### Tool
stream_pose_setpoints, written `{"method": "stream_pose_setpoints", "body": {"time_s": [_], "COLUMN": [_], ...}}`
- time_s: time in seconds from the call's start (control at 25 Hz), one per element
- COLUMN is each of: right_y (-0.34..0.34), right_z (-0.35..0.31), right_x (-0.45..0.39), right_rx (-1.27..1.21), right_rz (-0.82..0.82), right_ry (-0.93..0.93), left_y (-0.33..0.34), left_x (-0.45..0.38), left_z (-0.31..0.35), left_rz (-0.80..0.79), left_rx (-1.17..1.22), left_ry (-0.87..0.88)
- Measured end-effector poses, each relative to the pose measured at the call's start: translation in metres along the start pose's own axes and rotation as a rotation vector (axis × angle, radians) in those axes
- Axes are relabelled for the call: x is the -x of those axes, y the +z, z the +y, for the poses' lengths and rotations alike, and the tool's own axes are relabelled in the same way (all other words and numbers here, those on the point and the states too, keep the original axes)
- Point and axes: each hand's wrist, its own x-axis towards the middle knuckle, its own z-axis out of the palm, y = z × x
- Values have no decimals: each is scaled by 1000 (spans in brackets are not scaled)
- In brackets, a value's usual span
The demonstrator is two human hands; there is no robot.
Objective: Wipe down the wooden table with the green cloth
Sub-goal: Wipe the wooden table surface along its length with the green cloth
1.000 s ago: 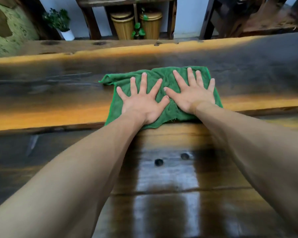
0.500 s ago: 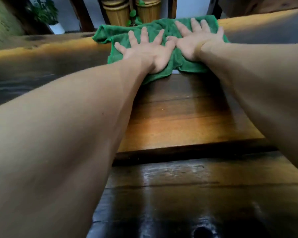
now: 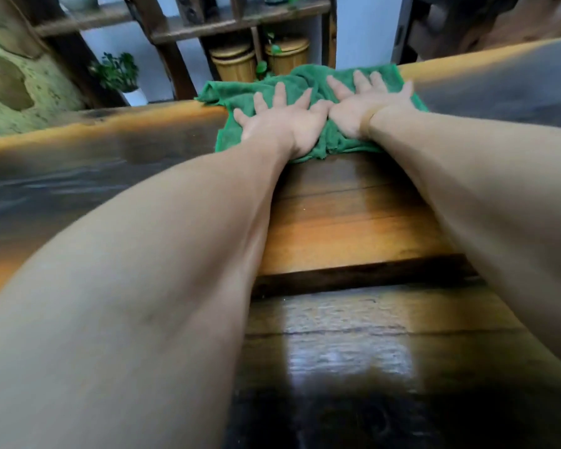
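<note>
Surface: wooden table [image 3: 353,218], dark glossy planks with orange live edges, far edge running across at 12 o'clock.
Cloth: green cloth [image 3: 308,81] spread flat but rumpled at the table's far edge, 12 o'clock from the viewer, far-left corner trailing along the edge toward 10 o'clock.
Left hand: left hand [image 3: 280,121] palm down on the cloth's left half, fingers straight and fanned wide, pressing, not gripping.
Right hand: right hand [image 3: 366,98] palm down on the cloth's right half, fingers straight and spread, thumb side touching the left hand.
Arms: both bare, stretched far forward from 6 o'clock.
Behind table, 12 o'clock: two woven baskets [image 3: 237,61] under a dark wooden shelf [image 3: 234,25].
Behind table, 10 o'clock: potted plant [image 3: 119,72] in a white pot.
Far left, 9 o'clock: greenish rock-like surface [image 3: 17,82], blurred.
</note>
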Motion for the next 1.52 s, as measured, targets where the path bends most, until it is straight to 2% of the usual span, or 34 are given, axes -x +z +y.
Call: {"method": "stream_pose_setpoints", "body": {"time_s": [0.36, 0.6, 0.88, 1.12, 1.52], "right_y": [10, 12, 11, 21, 34], "right_z": [16, 33, 51, 67, 85], "right_x": [93, 176, 276, 367, 528], "right_rx": [17, 11, 6, 9, 5], "right_rz": [-4, -70, -177, -200, -273], "right_ry": [-79, -127, -101, -92, -77], "left_y": [6, 14, 17, 24, 27], "left_x": [88, 181, 275, 368, 528], "left_z": [2, 19, 24, 33, 38], "left_rz": [-71, -129, -168, -189, -320], "left_rx": [-53, -58, -107, -95, -94], "left_ry": [51, 33, 96, 100, 111]}}
